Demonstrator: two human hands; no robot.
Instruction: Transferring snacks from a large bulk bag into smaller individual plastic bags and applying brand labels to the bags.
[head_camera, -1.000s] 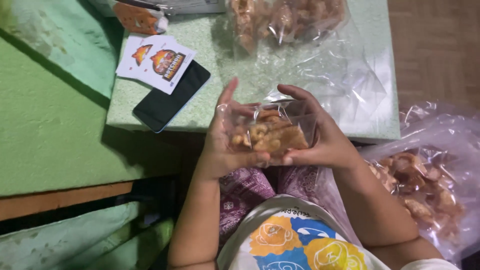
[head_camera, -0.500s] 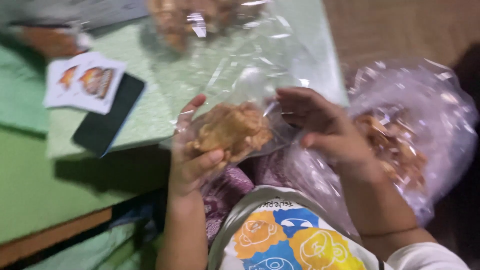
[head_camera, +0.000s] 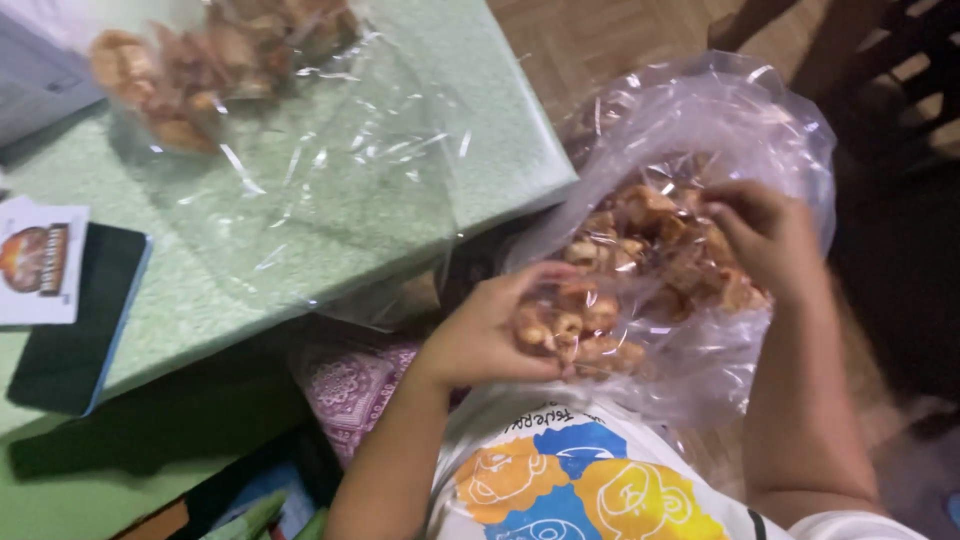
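A large crinkled clear plastic bag (head_camera: 760, 110) of knobbly golden fried snacks (head_camera: 650, 225) sits at 3 o'clock, off the speckled green tabletop (head_camera: 500, 120). The left hand (head_camera: 490, 330) curls closed around a small clear packet (head_camera: 570, 335) of the same snacks. The right hand (head_camera: 765, 235) reaches into the large bag, fingers bent, seemingly pinching pieces. One other filled bag (head_camera: 200, 60) lies at 11 o'clock; one dark phone (head_camera: 80, 320) lies at 9.
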